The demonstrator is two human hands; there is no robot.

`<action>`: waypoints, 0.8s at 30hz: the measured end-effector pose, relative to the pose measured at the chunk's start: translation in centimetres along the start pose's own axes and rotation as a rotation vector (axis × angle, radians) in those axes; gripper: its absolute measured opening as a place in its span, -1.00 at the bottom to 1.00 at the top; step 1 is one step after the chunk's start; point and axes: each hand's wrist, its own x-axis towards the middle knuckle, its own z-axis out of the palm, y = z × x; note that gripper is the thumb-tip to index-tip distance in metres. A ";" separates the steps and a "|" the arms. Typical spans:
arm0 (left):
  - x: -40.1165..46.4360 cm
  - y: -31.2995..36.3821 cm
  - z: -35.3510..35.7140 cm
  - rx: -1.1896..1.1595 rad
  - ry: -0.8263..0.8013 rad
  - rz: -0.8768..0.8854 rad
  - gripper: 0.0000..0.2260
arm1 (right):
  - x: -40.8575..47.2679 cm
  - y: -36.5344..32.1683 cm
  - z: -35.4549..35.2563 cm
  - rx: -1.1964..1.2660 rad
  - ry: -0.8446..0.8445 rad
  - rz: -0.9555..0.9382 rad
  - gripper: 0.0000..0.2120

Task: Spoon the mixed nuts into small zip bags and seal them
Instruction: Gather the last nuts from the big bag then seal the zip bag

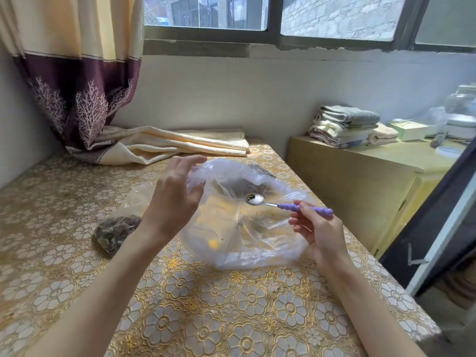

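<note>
A large clear plastic bag (247, 228) of mixed nuts lies open in the middle of the table. My right hand (316, 233) pinches the purple handle of a small metal spoon (283, 204); its bowl holds a few bits over the bag's mouth. My left hand (172, 199) hovers at the bag's left rim with fingers relaxed and apart, holding nothing that I can see. A small clear zip bag (116, 231) with dark nuts inside lies flat on the table to the left, partly hidden by my left wrist.
The table (206, 305) has a gold floral cloth. A curtain (85, 99) and a folded cream cloth (175, 144) lie at the back left. A yellow cabinet (360, 171) to the right bears folded towels (345, 127), boxes and jars.
</note>
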 end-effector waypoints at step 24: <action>-0.5 0.3 -1.2 -0.001 0.002 0.047 -0.66 | 0.3 0.6 -1.8 -0.191 0.220 -0.063 -0.88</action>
